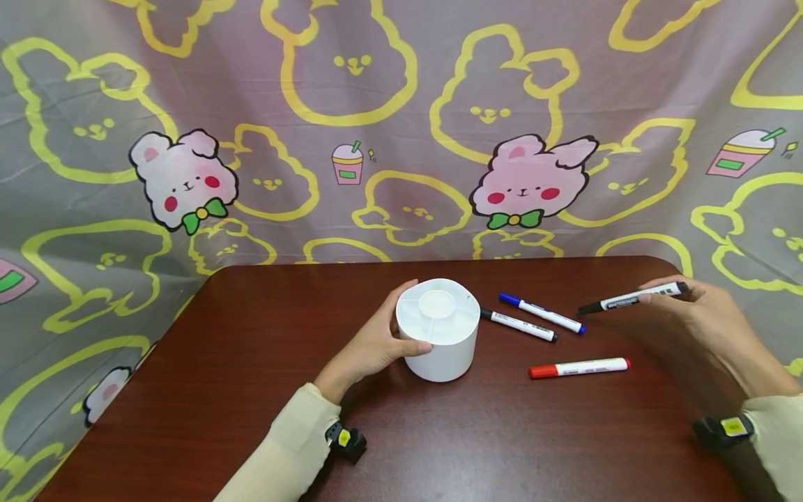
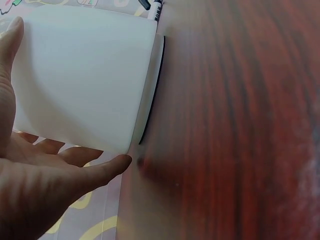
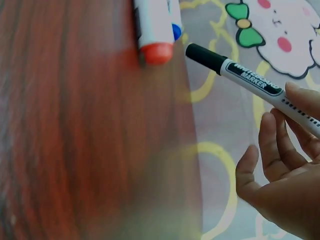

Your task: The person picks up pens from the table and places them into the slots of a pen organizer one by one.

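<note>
My left hand [image 1: 374, 341] grips a white round pen holder [image 1: 441, 360] from its left side, thumb on the front wall and fingers behind. The holder's top shows a round middle cup with dividers around it, and nothing stands in its compartments. In the left wrist view the smooth white wall [image 2: 85, 75] fills the space between thumb and fingers. At the right, my right hand [image 1: 715, 317] pinches a black whiteboard marker [image 1: 627, 300] above the table, its black cap pointing left. The right wrist view shows the marker [image 3: 252, 80] between thumb and fingers.
Between the hands lie a blue marker [image 1: 546, 315], another black marker [image 1: 521, 325] close to the holder, and a red marker [image 1: 580, 368] nearer the front. The dark wooden table [image 1: 489, 439] ends at a patterned curtain [image 1: 401, 153] behind it.
</note>
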The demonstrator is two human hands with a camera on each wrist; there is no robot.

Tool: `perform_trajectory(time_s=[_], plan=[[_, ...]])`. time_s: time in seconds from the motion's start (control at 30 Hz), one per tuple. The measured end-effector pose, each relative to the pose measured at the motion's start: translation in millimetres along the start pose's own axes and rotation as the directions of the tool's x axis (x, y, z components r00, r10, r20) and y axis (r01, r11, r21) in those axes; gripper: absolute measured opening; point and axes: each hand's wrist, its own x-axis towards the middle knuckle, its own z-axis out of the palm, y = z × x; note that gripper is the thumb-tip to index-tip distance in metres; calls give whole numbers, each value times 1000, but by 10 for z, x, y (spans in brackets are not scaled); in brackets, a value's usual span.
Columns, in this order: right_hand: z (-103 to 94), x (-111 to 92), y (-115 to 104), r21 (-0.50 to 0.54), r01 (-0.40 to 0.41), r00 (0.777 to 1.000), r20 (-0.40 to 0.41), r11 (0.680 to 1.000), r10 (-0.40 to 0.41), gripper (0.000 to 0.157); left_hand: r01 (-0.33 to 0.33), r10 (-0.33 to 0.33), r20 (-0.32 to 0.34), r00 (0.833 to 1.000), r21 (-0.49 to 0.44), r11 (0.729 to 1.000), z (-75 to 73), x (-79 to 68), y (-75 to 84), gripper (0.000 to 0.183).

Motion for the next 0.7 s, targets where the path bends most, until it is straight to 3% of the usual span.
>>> perform_trajectory(time_s=[0.1, 0.23, 0.37, 0.47, 0.63, 0.7], plan=[[4, -3, -94, 40, 1, 1000, -3, 999, -1, 19, -2, 2, 1, 1000, -1, 1000, 1, 0, -6, 108], [21, -3, -210, 176, 7, 1000, 7, 984, -8, 8, 2, -2, 2, 1000, -1, 1000, 3, -3, -5, 107], [49, -10, -309, 263, 39, 999, 10, 964, -43, 16, 13, -13, -2, 1000, 0, 1000, 2, -7, 0, 106], [76, -21, -370, 409, 63, 997, 21, 910, -79, 19, 19, -18, -4, 1000, 4, 1000, 3, -10, 8, 106], [111, -47, -453, 630, 90, 989, 39, 772, -146, 18, 17, -17, -3, 1000, 13, 1000, 8, -11, 27, 106], [125, -59, -488, 644, 91, 987, 43, 760, -155, 18, 16, -16, -1, 1000, 12, 1000, 10, -9, 30, 106]])
